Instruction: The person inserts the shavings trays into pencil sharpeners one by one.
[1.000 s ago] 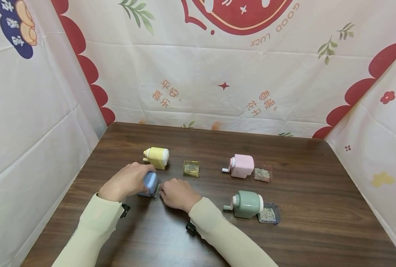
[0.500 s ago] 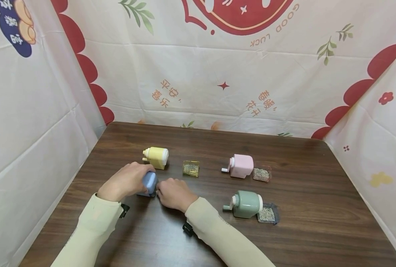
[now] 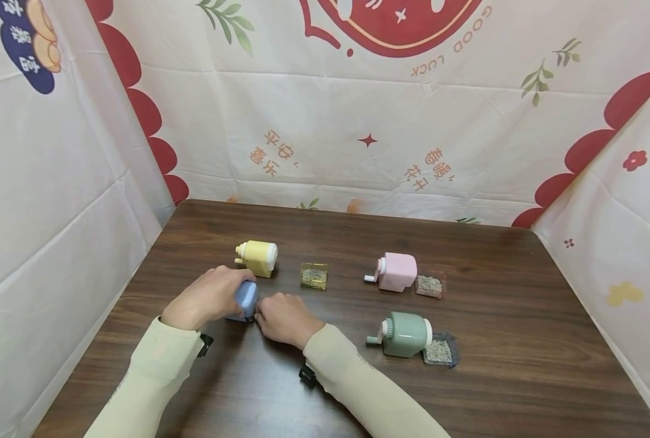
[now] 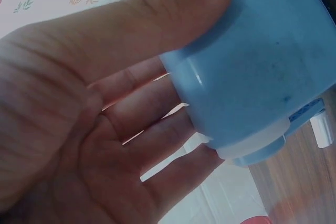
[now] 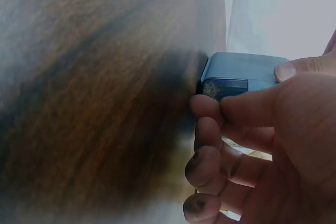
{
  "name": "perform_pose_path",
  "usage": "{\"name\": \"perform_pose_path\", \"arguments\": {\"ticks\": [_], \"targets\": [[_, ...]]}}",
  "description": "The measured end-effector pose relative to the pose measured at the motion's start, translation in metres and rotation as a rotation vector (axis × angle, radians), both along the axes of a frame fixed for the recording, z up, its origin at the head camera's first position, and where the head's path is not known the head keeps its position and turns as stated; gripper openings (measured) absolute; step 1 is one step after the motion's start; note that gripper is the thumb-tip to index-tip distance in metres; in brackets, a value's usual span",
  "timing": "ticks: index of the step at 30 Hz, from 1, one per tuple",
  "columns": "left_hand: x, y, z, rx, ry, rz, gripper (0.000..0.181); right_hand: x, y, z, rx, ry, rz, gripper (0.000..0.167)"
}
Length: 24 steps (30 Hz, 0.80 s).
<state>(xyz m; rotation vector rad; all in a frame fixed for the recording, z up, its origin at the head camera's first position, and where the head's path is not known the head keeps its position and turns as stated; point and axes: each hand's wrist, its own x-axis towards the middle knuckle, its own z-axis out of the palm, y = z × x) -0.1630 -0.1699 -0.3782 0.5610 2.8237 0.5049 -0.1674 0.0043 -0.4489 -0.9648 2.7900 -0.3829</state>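
A blue hand-crank pencil sharpener (image 3: 246,299) stands on the left part of the table. My left hand (image 3: 211,299) grips its body, thumb on one side and fingers on the other; the crank (image 4: 310,116) shows in the left wrist view. My right hand (image 3: 285,317) is at the sharpener's lower end, its fingers curled. In the right wrist view, its thumb and index finger pinch the edge of a dark translucent shavings drawer (image 5: 231,86). That drawer sits within the sharpener's base, with shavings visible inside, partly hidden by the fingertips.
Behind stands a yellow sharpener (image 3: 258,258), with a yellow shavings drawer (image 3: 314,277) to its right. A pink sharpener (image 3: 397,272) has its drawer (image 3: 430,285) beside it. Nearer, a green sharpener (image 3: 405,334) stands by its drawer (image 3: 439,351). Printed cloth (image 3: 325,109) surrounds the table.
My right hand has moved left, sliding the shavings drawer into the blue sharpener's base; over the last half second it has barely moved. My left hand keeps its hold.
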Motion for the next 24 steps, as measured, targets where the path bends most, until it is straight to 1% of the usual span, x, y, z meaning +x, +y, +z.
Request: {"name": "perform_pose_path", "arguments": {"ticks": [6, 9, 13, 15, 17, 21, 24], "targets": [[0.0, -0.002, -0.002, 0.042, -0.024, -0.008, 0.042, 0.003, 0.003, 0.005, -0.011, -0.009, 0.0, 0.028], [-0.001, -0.003, -0.001, 0.062, -0.049, -0.02, 0.041, 0.004, 0.005, 0.009, -0.025, -0.035, -0.013, 0.025], [-0.004, -0.002, 0.003, 0.058, -0.089, -0.034, 0.045, 0.004, 0.01, 0.014, -0.037, -0.051, -0.037, 0.02], [-0.005, -0.001, 0.005, 0.047, -0.104, -0.027, 0.048, 0.002, 0.014, 0.018, -0.043, -0.043, -0.052, 0.018], [-0.006, 0.0, 0.005, 0.041, -0.117, -0.019, 0.047, -0.001, 0.019, 0.025, -0.051, -0.025, -0.063, 0.017], [-0.006, 0.001, 0.007, 0.05, -0.1, -0.005, 0.043, -0.01, 0.03, 0.04, -0.067, 0.006, -0.096, 0.013], [-0.004, 0.002, 0.009, 0.061, -0.068, -0.001, 0.04, -0.016, 0.039, 0.049, -0.084, 0.014, -0.143, 0.02]]}}
